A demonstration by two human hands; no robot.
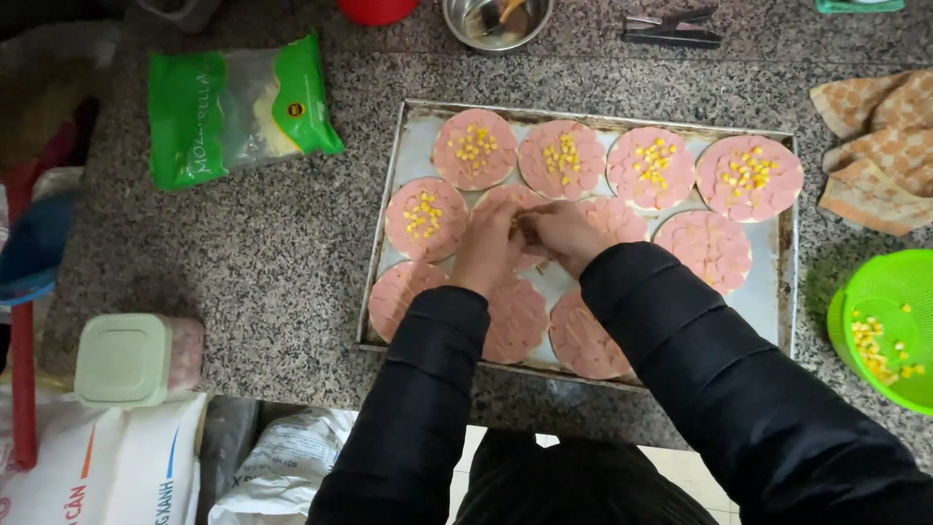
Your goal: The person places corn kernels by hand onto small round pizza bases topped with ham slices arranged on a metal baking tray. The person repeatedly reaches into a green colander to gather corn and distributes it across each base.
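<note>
Meanwhile, small, light, loose corn kernels are apparently being pinched between both hands, left hand [489,248] and right hand [562,233], over a soft, fragile round [515,199] in the tray [782,292] on the desk [282,253]; the grip is judged best kept gentle.

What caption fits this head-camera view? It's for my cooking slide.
Both hands, left and right, meet over a sausage-topped round on a baking tray.

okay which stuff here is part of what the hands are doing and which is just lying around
In use: left hand and right hand over a middle round; baking tray; green colander of corn.

Lying about: cheese bag, checkered cloth, steel bowl, lidded tub.
</note>
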